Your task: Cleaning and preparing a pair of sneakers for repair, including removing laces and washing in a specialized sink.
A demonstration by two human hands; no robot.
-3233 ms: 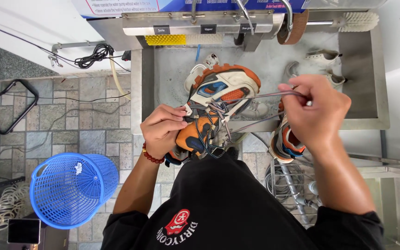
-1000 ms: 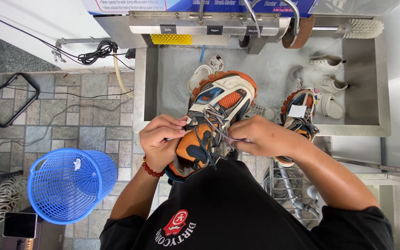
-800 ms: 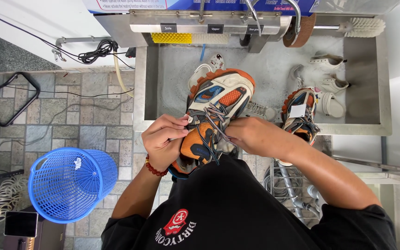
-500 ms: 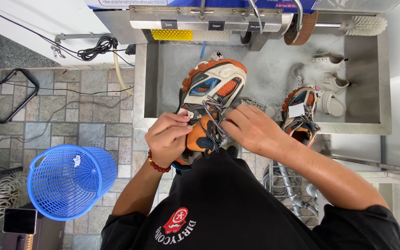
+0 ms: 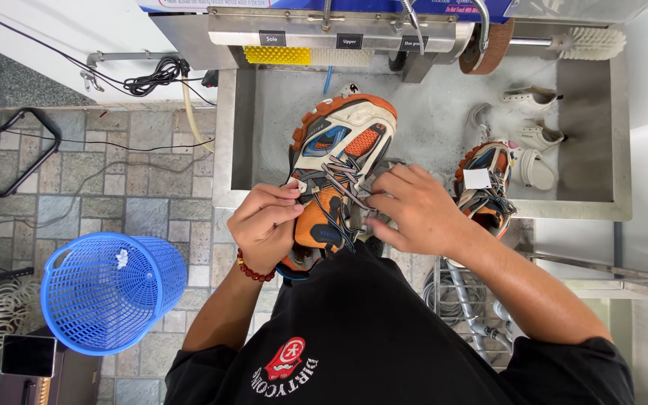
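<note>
While the sneaker (image 5: pixel 339 169) is propped against the near rim of the steel sink (image 5: pixel 429 120), its laces (image 5: pixel 335 180) are being worked from both sides. The left hand (image 5: pixel 268 225) is pinched shut on the lace at the left edge of the tongue; the right hand (image 5: pixel 414 210) is curled over the laces on the shoe's right side, though exactly what's gripped under those fingers can't be made out. A few seconds back the right hand was raised well off to the right with a lace pulled out long; now it's been brought down close onto the shoe, so the slack looks taken up and the lacing is probably at a threading or tightening stage. The shoe has also been shifted a bit higher over the sink. Right of the sneaker, its mate (image 5: pixel 485 187) is lying in the sink, with pale slip-ons (image 5: pixel 534 139) beyond. Left of the sink, a blue basket (image 5: pixel 106 292) is sat on grey paving tiles.
</note>
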